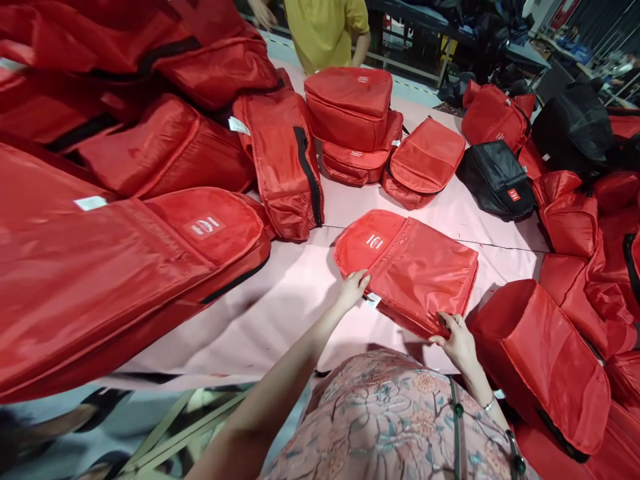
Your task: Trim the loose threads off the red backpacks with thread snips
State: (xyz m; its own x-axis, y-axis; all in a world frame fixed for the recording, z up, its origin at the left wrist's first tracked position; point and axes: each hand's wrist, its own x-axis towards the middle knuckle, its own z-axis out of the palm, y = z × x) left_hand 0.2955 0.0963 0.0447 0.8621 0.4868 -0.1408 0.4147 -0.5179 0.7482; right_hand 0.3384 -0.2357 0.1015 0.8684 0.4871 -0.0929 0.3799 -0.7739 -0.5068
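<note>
A red backpack point(425, 260) lies flat on the pink-covered table in front of me, its rounded end with a white print pointing left. My left hand point(353, 291) is closed on its near edge by the rounded end, beside a small white label point(373, 300). At the near right corner, my right hand point(456, 337) pinches the edge of the same backpack, thumb underneath and fingers on top. The undersides of both grips are hidden.
A large pile of red bags point(125, 233) fills the left. Red bags point(349, 107) stand stacked behind, with a black bag point(497, 179) farther right. More red bags point(543, 360) crowd the right side. A person in a yellow shirt point(325, 30) stands across the table point(240, 320).
</note>
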